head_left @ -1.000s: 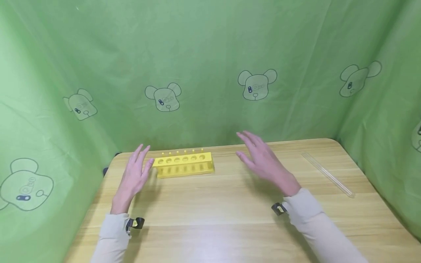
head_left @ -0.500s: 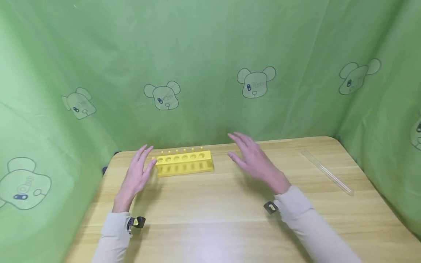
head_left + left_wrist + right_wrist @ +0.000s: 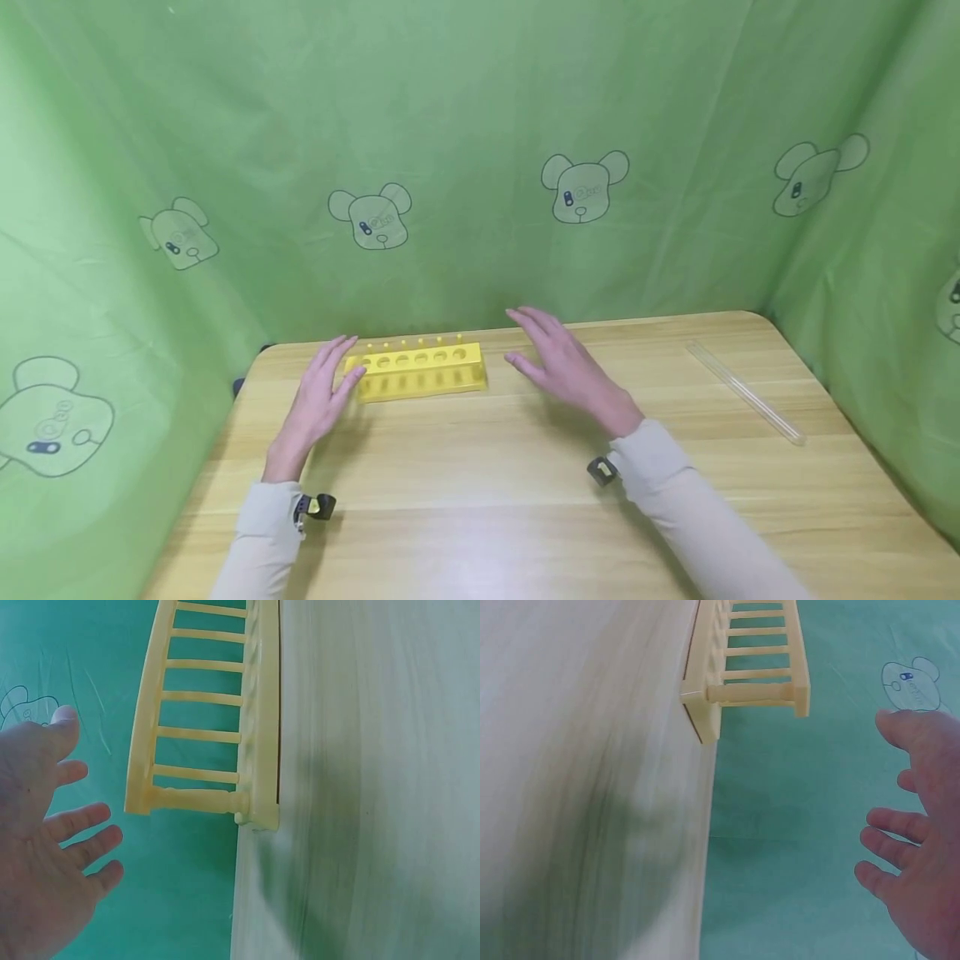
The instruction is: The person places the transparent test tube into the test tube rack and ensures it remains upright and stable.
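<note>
A yellow test tube rack [image 3: 450, 373] with a row of round holes and thin pegs behind them stands near the table's back edge. My left hand [image 3: 318, 396] is at its left end, fingers extended and thumb apart, overlapping the rack's corner in the head view. The left wrist view shows a gap between that hand [image 3: 45, 847] and the rack [image 3: 259, 735]. To the rack's right, my right hand [image 3: 566, 367] hovers over the table, fingers extended toward the rack. It holds nothing, and the right wrist view shows this hand [image 3: 922, 832] apart from the rack [image 3: 703, 682].
Clear, thin glass tubes [image 3: 746, 393] lie diagonally on the right of the wooden table [image 3: 465, 475]. A green curtain [image 3: 472, 108] printed with bear heads rises behind the table and along both sides.
My right hand has moved left, closer to the rack. My left hand has shifted slightly right, its fingertips now over the rack's left end. The rack and glass tubes have stayed put.
</note>
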Tool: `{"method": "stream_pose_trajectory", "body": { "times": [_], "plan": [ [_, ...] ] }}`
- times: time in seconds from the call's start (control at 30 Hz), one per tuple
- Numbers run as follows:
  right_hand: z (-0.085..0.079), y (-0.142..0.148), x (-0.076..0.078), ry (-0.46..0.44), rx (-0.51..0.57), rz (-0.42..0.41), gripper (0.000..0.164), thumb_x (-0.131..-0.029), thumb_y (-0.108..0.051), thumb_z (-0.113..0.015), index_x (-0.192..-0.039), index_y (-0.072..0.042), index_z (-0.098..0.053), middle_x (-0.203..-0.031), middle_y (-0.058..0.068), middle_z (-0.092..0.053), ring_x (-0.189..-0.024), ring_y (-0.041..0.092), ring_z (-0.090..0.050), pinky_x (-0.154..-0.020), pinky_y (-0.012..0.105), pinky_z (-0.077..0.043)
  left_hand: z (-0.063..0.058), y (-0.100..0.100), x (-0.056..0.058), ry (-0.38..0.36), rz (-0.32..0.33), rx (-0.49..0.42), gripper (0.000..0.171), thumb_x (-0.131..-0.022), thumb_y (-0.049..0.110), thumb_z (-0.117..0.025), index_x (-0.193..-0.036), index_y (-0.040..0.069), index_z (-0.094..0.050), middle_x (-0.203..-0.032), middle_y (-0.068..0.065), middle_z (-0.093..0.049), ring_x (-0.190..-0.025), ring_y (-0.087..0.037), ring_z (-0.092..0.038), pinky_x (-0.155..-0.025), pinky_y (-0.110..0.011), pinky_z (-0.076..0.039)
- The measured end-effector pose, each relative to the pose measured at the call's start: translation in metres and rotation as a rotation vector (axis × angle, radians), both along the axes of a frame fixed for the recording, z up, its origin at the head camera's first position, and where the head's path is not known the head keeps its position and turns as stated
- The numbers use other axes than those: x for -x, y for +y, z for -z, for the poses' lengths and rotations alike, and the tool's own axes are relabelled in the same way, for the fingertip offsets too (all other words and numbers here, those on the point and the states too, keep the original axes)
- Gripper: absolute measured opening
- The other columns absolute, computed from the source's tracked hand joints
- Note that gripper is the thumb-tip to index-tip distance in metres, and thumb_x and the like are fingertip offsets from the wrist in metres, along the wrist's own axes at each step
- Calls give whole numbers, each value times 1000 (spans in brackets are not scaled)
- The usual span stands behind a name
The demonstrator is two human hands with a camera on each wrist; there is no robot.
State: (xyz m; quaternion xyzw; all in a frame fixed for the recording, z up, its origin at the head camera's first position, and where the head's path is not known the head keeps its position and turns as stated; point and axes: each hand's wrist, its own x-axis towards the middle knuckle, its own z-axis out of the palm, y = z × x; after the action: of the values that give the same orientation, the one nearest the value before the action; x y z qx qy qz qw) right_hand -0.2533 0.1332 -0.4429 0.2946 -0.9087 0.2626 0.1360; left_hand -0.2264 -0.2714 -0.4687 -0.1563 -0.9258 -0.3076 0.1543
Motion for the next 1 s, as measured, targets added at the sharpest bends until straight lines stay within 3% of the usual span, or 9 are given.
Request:
{"method": "stream_pose_trajectory", "body": {
  "times": [0.6,1.0],
  "plan": [
    [13,-19,5,-31,7,-30,76,-96,-33,-74,-159,-12,-35,-158,16,-41,-144,34,-40,-119,50,-37,9,3,4,27,36,-36,60,-93,18,-77,-146,2,-52,-153,-26,-43,-139,-48,-42,-116,-66,-33],
    [13,-37,7,37,11,-95,68,-90,-22,-81,-148,-4,-49,-144,18,-53,-133,33,-50,-112,46,-47,6,9,8,44,42,-44,61,-87,16,-83,-139,-2,-57,-144,-25,-53,-132,-43,-50,-114,-61,-38]
  ]
}}
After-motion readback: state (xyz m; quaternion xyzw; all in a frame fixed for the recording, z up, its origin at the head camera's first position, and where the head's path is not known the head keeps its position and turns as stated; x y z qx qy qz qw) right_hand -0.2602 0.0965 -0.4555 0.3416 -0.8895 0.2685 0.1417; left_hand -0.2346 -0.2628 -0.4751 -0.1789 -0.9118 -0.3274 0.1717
